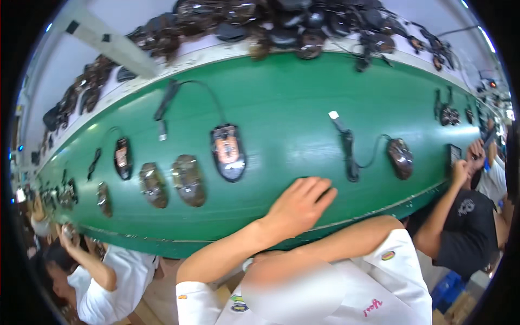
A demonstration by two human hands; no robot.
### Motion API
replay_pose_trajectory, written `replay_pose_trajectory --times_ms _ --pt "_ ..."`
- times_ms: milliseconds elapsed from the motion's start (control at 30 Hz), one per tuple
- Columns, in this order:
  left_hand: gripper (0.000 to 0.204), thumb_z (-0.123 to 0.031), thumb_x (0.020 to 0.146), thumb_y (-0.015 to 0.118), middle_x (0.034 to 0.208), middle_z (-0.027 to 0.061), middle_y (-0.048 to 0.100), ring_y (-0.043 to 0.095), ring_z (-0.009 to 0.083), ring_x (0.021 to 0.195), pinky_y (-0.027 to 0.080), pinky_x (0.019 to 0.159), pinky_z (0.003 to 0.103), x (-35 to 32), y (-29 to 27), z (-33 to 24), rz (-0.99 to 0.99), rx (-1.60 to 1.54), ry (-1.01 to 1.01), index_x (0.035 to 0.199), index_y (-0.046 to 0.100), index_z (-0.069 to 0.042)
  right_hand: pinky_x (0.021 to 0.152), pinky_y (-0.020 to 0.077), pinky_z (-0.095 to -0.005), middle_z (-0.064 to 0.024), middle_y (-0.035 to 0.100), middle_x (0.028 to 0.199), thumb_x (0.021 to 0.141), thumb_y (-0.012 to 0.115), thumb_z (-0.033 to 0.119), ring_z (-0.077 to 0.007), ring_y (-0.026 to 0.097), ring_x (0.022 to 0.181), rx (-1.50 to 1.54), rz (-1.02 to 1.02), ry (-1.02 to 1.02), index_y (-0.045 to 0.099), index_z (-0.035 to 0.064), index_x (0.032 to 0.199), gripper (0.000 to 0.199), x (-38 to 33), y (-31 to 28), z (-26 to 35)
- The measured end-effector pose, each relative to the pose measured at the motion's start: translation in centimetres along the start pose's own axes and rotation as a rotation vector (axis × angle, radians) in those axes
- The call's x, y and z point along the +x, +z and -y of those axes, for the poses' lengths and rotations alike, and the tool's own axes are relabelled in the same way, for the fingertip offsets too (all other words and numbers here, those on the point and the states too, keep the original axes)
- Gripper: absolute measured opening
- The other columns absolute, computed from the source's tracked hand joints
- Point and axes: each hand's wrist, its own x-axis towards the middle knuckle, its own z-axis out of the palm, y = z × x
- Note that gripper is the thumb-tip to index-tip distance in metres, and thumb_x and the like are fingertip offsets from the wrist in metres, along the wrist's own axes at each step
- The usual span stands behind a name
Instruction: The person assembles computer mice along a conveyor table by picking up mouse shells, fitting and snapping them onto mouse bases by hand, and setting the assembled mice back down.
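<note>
My left hand [304,206] lies palm down with its fingers stretched out at the near edge of the green conveyor belt [292,114], holding nothing. My right forearm [346,244] crosses in front of my body toward the left; its hand is hidden or blurred below my left forearm. Left of my left hand are a black computer mouse with its inside exposed [228,154] and two brownish see-through mouse shells [188,181] [153,185]. To the right lie a dark glossy mouse [400,158] and its bundled cable [351,157] with a pale plug.
Another opened mouse [123,158] and a small shell [104,199] lie farther left. Piled mice and cables [292,27] fill the shelf beyond the belt, beside a pale post [111,40]. Co-workers sit at left [116,281] and right [460,233], the right one handling a dark object.
</note>
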Motion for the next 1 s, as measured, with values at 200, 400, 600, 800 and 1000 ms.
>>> replay_pose_trajectory --times_ms 200,400,600,800,1000 --pt "0.041 -0.009 0.081 0.066 0.125 0.0125 0.057 0.055 0.0267 0.105 0.046 0.089 0.036 -0.7 -0.2 -0.5 -0.018 -0.018 -0.021 0.122 0.062 -0.003 0.056 0.0540 -0.0406 -0.0116 0.067 0.069 0.090 0.059 0.010 -0.0293 0.066 0.060 0.004 0.006 -0.044 0.059 0.0046 0.082 0.010 0.2 -0.4 0.4" --pt "0.035 -0.010 0.082 0.065 0.125 0.0139 0.054 0.052 0.0279 0.110 0.044 0.093 0.036 -1.1 0.2 -0.2 -0.021 -0.008 -0.020 0.116 0.060 -0.003 0.057 0.0545 -0.0403 -0.0128 0.068 0.074 0.091 0.058 0.010 -0.0286 0.066 0.062 -0.032 0.049 -0.058 0.058 0.0038 0.083 0.010 0.6 -1.0 0.3" --pt "0.031 -0.012 0.082 0.064 0.122 0.0139 0.053 0.050 0.0274 0.109 0.043 0.094 0.035 -1.4 0.1 0.1 -0.053 0.006 0.008 0.112 0.060 -0.003 0.059 0.0547 -0.0403 -0.0133 0.067 0.076 0.092 0.057 0.010 -0.0287 0.065 0.064 -0.030 0.083 -0.062 0.056 0.0035 0.085 0.010 1.1 -2.3 0.2" --pt "0.029 -0.012 0.084 0.064 0.121 0.0138 0.053 0.050 0.0271 0.109 0.042 0.093 0.035 -1.6 0.2 0.2 -0.036 0.001 0.025 0.111 0.060 -0.003 0.059 0.0548 -0.0399 -0.0126 0.067 0.076 0.092 0.057 0.010 -0.0289 0.065 0.064 -0.037 0.101 -0.053 0.055 0.0034 0.085 0.010 1.4 -2.5 0.1" --pt "0.030 -0.012 0.084 0.064 0.122 0.0138 0.053 0.051 0.0275 0.110 0.043 0.094 0.035 -1.7 0.6 0.3 -0.053 -0.008 0.039 0.112 0.060 -0.003 0.060 0.0549 -0.0398 -0.0126 0.067 0.076 0.092 0.056 0.009 -0.0289 0.065 0.064 -0.028 0.114 -0.038 0.056 0.0033 0.085 0.009 1.3 -2.0 0.0"
